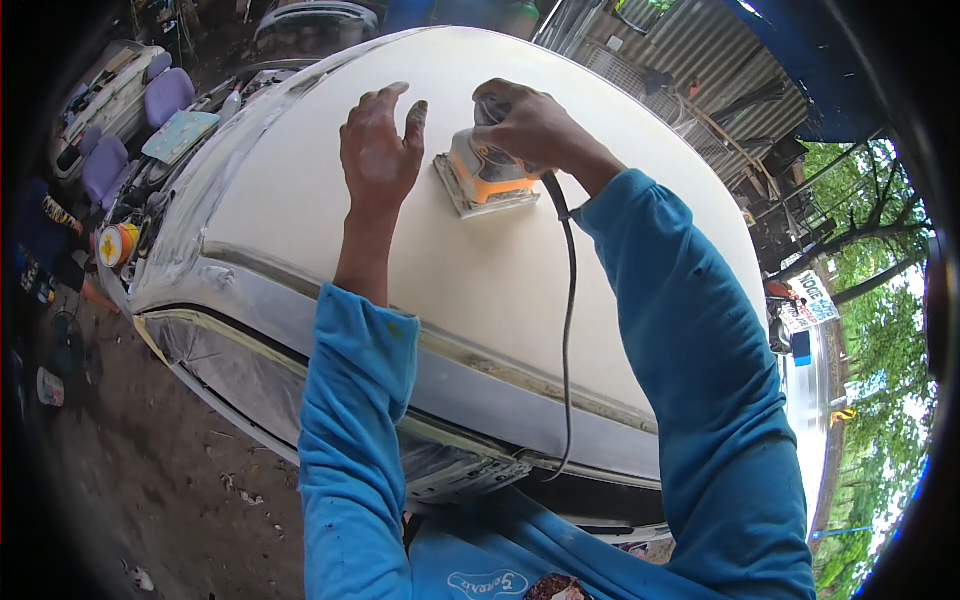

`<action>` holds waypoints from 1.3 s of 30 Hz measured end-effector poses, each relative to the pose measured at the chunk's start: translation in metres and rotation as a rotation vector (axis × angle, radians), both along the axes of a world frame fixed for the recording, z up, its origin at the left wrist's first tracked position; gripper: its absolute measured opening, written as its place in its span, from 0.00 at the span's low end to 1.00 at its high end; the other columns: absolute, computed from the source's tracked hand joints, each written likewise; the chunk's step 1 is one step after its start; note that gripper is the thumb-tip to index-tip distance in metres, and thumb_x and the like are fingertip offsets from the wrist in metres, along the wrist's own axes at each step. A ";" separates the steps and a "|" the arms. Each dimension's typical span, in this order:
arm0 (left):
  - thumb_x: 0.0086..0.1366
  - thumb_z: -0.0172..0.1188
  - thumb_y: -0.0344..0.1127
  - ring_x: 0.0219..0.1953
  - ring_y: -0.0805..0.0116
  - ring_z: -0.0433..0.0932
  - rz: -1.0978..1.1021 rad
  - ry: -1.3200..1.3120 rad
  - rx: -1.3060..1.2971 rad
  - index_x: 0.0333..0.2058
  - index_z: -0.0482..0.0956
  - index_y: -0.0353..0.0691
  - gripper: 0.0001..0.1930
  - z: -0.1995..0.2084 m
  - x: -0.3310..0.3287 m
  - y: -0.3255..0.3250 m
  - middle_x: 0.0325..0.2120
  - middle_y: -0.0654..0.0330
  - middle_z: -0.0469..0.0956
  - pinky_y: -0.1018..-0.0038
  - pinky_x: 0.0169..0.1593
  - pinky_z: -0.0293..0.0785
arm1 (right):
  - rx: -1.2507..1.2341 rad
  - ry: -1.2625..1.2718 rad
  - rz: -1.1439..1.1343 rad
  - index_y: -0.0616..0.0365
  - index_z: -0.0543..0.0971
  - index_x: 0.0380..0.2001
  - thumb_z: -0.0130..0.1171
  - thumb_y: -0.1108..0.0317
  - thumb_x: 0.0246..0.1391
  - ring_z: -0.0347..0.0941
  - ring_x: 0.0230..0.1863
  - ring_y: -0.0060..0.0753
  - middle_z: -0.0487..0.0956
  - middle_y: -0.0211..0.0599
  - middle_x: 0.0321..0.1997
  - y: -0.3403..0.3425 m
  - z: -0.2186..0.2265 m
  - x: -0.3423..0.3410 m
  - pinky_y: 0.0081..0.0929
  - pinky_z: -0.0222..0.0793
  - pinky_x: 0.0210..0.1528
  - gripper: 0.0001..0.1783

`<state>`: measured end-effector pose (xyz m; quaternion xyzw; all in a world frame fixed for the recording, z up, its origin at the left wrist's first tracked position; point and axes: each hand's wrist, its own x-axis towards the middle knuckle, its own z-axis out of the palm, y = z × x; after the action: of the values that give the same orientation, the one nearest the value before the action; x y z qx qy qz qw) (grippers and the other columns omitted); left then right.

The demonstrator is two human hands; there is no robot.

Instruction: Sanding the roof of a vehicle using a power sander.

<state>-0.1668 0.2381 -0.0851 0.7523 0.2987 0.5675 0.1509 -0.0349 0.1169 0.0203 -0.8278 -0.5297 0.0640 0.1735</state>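
A pale cream car roof (pixel 270 190) spreads out in front of me. My right hand (pixel 530 125) is wrapped around the top of an orange and grey electric sander (pixel 490 180), whose square, dusty pad rests on the roof. From its rear a dark power cord (pixel 571 330) runs down across the roof edge toward my body. Left of the sander, my left hand (pixel 382 150) is over the roof with fingers apart and nothing in it; whether it touches the surface I cannot tell. Whitish dust coats its back.
The near roof edge has a groove (pixel 520 372), above masked side windows (pixel 225 350). At left are purple seats (pixel 168 97), an orange and yellow bucket (pixel 118 245), and part of another person (pixel 95 292). Corrugated metal sheets (pixel 690 50) stand at back right, trees (pixel 880 400) at right.
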 end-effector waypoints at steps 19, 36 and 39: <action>0.68 0.61 0.40 0.43 0.51 0.82 -0.033 0.011 0.030 0.49 0.79 0.37 0.16 -0.002 0.000 0.009 0.42 0.47 0.81 0.59 0.49 0.77 | 0.094 0.061 -0.361 0.51 0.75 0.58 0.68 0.60 0.44 0.79 0.50 0.45 0.80 0.51 0.50 -0.253 -0.002 0.106 0.34 0.74 0.56 0.34; 0.69 0.60 0.39 0.45 0.52 0.81 -0.056 0.027 -0.025 0.51 0.79 0.37 0.17 0.004 0.004 0.009 0.44 0.48 0.81 0.60 0.50 0.76 | 0.098 -0.012 -0.499 0.55 0.75 0.56 0.66 0.55 0.52 0.76 0.54 0.49 0.77 0.53 0.53 -0.295 -0.006 0.105 0.40 0.71 0.58 0.30; 0.69 0.60 0.40 0.45 0.52 0.81 -0.063 0.026 -0.021 0.51 0.79 0.37 0.17 0.006 0.002 0.008 0.43 0.48 0.81 0.60 0.50 0.76 | 0.092 -0.019 -0.408 0.54 0.75 0.57 0.66 0.57 0.52 0.76 0.54 0.49 0.76 0.51 0.54 -0.251 -0.004 0.085 0.41 0.72 0.59 0.30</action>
<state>-0.1646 0.2464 -0.0792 0.7669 0.2828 0.5496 0.1728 0.0501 -0.1343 0.0163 -0.9097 -0.3551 -0.0044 0.2153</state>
